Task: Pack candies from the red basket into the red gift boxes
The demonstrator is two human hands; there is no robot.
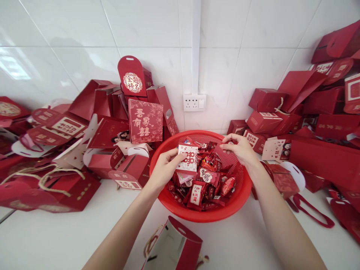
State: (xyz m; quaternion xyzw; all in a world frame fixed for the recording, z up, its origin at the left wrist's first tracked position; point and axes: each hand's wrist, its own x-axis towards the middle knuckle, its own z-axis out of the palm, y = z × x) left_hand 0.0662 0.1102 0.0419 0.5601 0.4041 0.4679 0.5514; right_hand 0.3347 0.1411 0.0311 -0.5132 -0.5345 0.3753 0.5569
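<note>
My left hand point(166, 167) is closed on a square white-and-red packet point(188, 158) printed with a red double-happiness sign, thumb on top. The packet is over the left part of a red plastic basket point(161, 200) with a perforated wall. Red-wrapped candies point(207, 175) fill much of the basket. Above its right rim, my right hand point(239, 148) has thumb and fingertips pinched together; a small dark red bit shows between them, too small to name. An opened red gift box point(174, 243) with rope handles lies in front of the basket, its white inside showing.
Red gift boxes point(67, 127) are piled on the left, and more boxes point(315, 123) are heaped on the right. A square red box point(145, 122) leans behind the basket's left side. A red ribbon handle point(315, 212) lies on the white table point(118, 217). A socket point(194, 102) is on the tiled wall.
</note>
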